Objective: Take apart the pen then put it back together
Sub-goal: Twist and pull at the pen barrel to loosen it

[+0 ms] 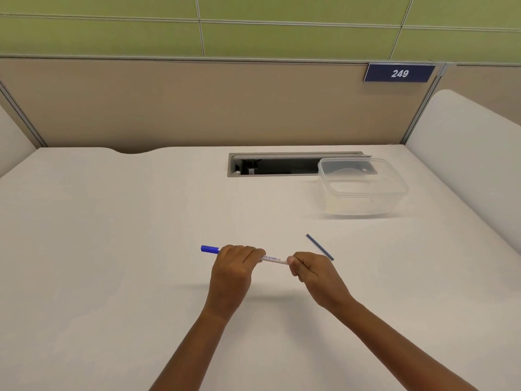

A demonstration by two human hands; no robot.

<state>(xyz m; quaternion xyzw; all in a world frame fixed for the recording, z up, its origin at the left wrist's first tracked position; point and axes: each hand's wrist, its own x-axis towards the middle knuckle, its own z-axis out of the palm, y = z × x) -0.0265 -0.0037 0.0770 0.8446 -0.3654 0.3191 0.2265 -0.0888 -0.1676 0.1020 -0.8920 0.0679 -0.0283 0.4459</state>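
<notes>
Above matte white desk (112, 249), left hand (232, 268) grips, right hand (313, 273) pinches, a slim cylindrical pen (272, 258) (blue-capped).

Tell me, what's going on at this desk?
A person holds a whiteboard pen above the white desk with both hands. The left hand grips it near the blue cap; the right hand pinches the opposite end. A thin dark blue rod, probably its ink core, lies on the desk nearby.

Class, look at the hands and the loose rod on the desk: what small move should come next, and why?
Probably the right hand should release the pen and reach for the blue rod lying on the table just beyond it: the left hand grips the pen, and that rod seems to belong inside.
</notes>
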